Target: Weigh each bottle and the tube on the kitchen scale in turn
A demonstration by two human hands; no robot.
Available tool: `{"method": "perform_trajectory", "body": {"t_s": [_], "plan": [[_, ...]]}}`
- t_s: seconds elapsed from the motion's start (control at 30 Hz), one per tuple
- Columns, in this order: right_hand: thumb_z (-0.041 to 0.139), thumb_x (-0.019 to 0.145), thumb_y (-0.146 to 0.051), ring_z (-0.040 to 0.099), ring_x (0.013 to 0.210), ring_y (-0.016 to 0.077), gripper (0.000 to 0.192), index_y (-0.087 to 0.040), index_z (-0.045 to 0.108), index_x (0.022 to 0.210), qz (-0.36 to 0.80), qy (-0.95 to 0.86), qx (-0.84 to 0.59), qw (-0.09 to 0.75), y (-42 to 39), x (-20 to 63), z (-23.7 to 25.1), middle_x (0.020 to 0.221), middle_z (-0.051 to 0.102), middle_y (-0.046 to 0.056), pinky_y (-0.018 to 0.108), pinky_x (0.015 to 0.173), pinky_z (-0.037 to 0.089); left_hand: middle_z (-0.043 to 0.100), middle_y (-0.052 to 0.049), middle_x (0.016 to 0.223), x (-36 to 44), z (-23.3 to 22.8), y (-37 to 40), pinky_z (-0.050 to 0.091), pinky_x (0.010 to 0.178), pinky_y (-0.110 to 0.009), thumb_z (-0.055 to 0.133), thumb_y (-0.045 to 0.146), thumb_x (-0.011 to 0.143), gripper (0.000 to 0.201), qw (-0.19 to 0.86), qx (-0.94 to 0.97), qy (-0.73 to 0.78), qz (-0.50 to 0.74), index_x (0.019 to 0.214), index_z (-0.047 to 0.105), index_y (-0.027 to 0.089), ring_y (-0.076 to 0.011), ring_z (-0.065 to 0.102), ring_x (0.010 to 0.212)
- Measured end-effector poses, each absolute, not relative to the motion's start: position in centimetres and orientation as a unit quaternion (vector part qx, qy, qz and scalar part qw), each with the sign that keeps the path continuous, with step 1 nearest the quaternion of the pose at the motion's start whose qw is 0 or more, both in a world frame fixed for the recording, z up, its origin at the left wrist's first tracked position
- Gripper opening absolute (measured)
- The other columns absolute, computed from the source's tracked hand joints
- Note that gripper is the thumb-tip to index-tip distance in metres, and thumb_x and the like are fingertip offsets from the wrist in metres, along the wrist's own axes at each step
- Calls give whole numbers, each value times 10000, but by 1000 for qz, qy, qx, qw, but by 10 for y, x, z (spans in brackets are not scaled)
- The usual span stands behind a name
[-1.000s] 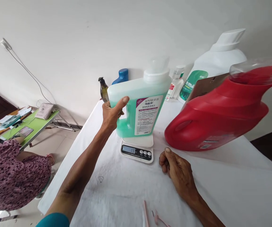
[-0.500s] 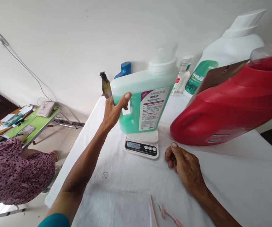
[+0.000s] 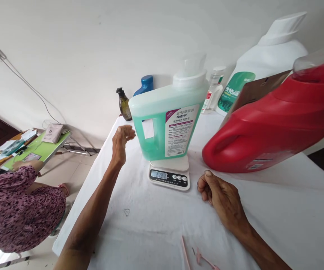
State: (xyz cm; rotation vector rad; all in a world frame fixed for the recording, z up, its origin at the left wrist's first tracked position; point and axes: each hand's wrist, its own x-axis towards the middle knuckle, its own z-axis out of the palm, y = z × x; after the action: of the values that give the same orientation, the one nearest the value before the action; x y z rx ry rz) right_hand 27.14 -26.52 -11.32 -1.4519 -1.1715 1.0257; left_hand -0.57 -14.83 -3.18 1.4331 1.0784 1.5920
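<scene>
tall translucent plastic jug of green liquid [image 3: 166, 123] upright on small white digital scale [image 3: 169, 173], nearly full, likely heavy; grip its cut-through handle. left hand [image 3: 122, 142] loosely open beside it, touching nothing; right hand [image 3: 220, 197] curled, empty, on white-covered bench [image 3: 277, 210].

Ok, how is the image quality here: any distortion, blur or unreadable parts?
Head view: even, soft daylight, no hard glare. Wide-angle stretch swells the red jug and the white jug at the right edge. The green detergent bottle is sharp; the scale display digits are too small to read surely. Both hands show no motion blur.
</scene>
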Motion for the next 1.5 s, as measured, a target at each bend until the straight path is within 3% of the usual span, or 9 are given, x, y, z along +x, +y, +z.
{"method": "perform_trajectory", "body": {"t_s": [0.13, 0.23, 0.93, 1.5], "plan": [[444, 953, -837, 488, 475, 171, 708, -231, 587, 616, 416, -485, -604, 477, -265, 272, -113, 490, 544, 13, 293, 467, 366, 515, -5, 617, -21, -80, -162, 398, 579, -285, 475, 781, 941, 649, 353, 481, 540, 593, 756, 622, 176, -132, 478, 570], [428, 964, -826, 493, 488, 170, 709, -232, 580, 608, 411, -492, -607, 470, -265, 273, -113, 494, 545, 15, 293, 479, 374, 433, 19, 550, -26, -101, -170, 290, 508, -277, 524, 774, 919, 647, 367, 473, 571, 561, 656, 551, 184, -107, 384, 502], [426, 965, -822, 493, 476, 179, 708, -242, 572, 587, 394, -504, -612, 465, -265, 272, -111, 485, 544, 21, 302, 466, 379, 465, 35, 576, -29, -105, -168, 306, 532, -265, 603, 620, 934, 504, 359, 552, 578, 483, 685, 540, 187, -100, 407, 522], [429, 966, -825, 503, 487, 178, 708, -238, 568, 595, 394, -503, -616, 461, -266, 272, -112, 492, 543, 19, 301, 468, 379, 475, 30, 562, -27, -100, -170, 313, 545, -268, 590, 603, 940, 498, 340, 574, 585, 462, 673, 543, 186, -107, 407, 526]]}}
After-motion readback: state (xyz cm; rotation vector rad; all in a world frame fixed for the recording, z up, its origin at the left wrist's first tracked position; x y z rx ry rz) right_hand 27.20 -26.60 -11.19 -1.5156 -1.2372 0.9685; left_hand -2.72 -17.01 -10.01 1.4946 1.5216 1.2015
